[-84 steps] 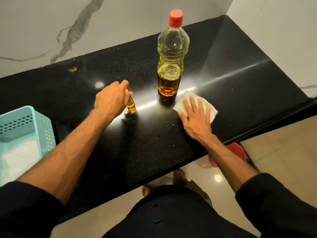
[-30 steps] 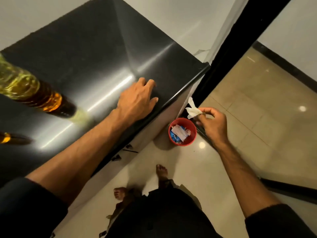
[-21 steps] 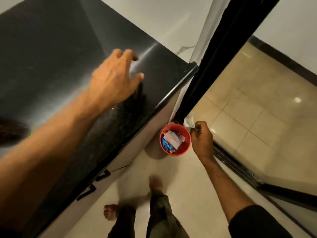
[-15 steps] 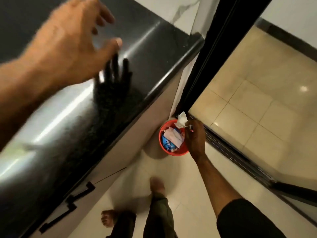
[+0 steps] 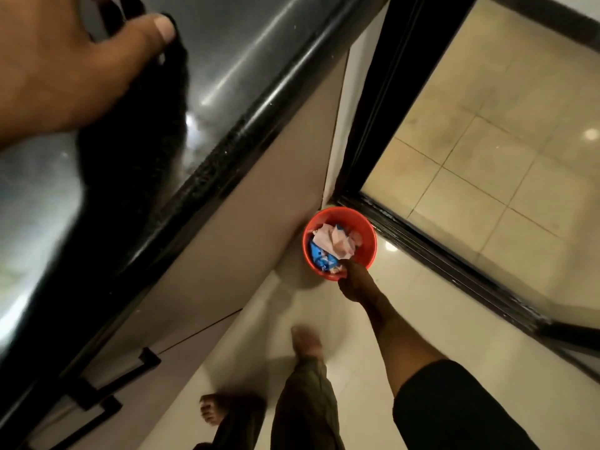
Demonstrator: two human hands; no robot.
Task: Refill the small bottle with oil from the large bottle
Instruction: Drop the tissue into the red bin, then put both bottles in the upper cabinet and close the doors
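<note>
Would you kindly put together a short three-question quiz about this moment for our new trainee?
1. True or false: the right hand is at the rim of the red bin.
2. Where does the red bin stand? A) on the countertop B) on the floor
3. Fill in: the left hand hangs above the black ____.

Key: 1 true; 2 B; 3 countertop.

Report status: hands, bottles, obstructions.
Right hand down at red bin, grip unclear. Left hand open above counter. Both bottles out of view. Nothing obstructing.
</note>
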